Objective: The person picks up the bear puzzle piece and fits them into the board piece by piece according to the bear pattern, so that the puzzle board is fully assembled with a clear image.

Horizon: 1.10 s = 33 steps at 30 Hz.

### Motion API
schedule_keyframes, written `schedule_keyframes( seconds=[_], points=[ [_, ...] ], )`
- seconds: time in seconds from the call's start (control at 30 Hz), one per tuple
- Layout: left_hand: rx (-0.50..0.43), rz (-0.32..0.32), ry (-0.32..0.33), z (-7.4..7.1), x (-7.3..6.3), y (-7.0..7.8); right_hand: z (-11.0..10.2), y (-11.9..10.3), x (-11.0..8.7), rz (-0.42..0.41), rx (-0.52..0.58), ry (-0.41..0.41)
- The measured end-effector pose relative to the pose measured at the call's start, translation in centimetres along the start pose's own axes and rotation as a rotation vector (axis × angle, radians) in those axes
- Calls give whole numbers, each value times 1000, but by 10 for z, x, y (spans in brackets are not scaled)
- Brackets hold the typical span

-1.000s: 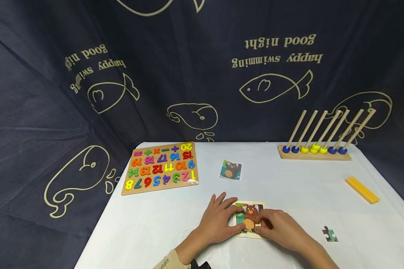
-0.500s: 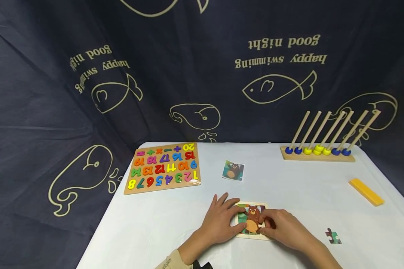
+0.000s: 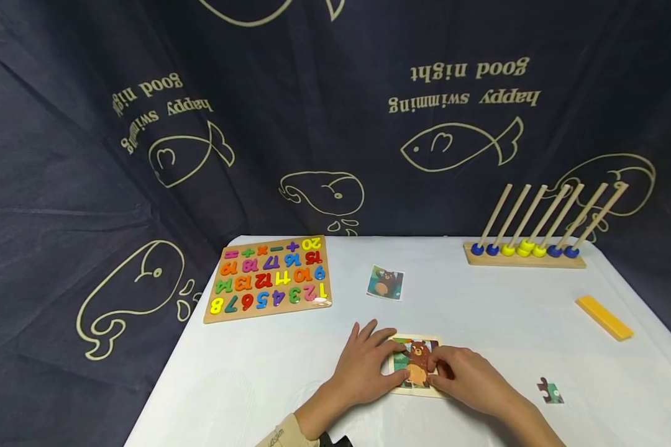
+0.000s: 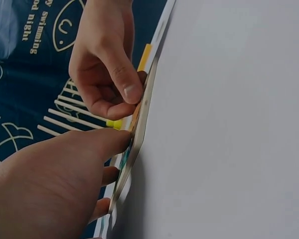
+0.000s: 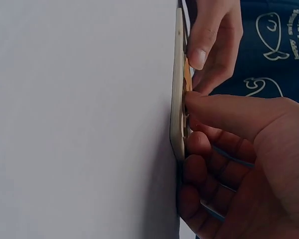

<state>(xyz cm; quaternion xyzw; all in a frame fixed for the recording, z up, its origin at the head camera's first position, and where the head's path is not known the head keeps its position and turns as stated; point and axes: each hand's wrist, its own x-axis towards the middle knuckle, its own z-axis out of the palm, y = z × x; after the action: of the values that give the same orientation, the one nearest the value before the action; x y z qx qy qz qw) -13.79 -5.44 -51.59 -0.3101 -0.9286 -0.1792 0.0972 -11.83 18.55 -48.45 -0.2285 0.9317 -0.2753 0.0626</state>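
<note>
A small wooden jigsaw puzzle [image 3: 416, 371] showing a brown bear lies flat at the front of the table. The left hand [image 3: 360, 367] rests at its left side, fingers spread, with thumb and fingertips touching its face. At the right side of the puzzle, the right hand [image 3: 472, 380] has curled fingers and pinches a puzzle piece, mostly hidden by its fingertips. Its thumb [image 5: 209, 107] lies on the picture in the right wrist view. Both wrist views show the pale puzzle frame [image 4: 139, 127] edge-on. A loose puzzle piece [image 3: 550, 391], brown and green, lies to the right.
Behind the puzzle lies a bear picture card [image 3: 385, 282]. A wooden number board [image 3: 268, 279] is at the back left. A bead counting rack [image 3: 524, 257] with upright pegs stands at the back right, a yellow bar [image 3: 604, 317] in front of it. Dark curtains enclose the white table.
The lower part of the bear picture lies straighter inside the frame than a second ago, as the right fingers shifted slightly. The left hand keeps its place; the head view sways a little.
</note>
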Motion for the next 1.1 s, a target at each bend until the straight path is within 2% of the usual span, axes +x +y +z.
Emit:
schedule_keyframes(
  seconds=[0.2,0.33,0.67,0.8,0.97,1.1],
  points=[
    [2,5,15,0,2,0,-2,1,2,-9,34,0],
    [9,3,3,-1,3,-1,-4,0,4,-3,62,-10],
    [37,6,-13,-2,5,-2,-7,-3,8,35,20,-11],
    [33,-5,-19,-2,6,-1,-9,-4,9,53,36,-15],
    [8,-7,-30,-1,3,0,-10,0,4,20,80,-36],
    [-4,-12,-35,1,-2,0,-12,7,-5,-19,165,-32]
  ],
)
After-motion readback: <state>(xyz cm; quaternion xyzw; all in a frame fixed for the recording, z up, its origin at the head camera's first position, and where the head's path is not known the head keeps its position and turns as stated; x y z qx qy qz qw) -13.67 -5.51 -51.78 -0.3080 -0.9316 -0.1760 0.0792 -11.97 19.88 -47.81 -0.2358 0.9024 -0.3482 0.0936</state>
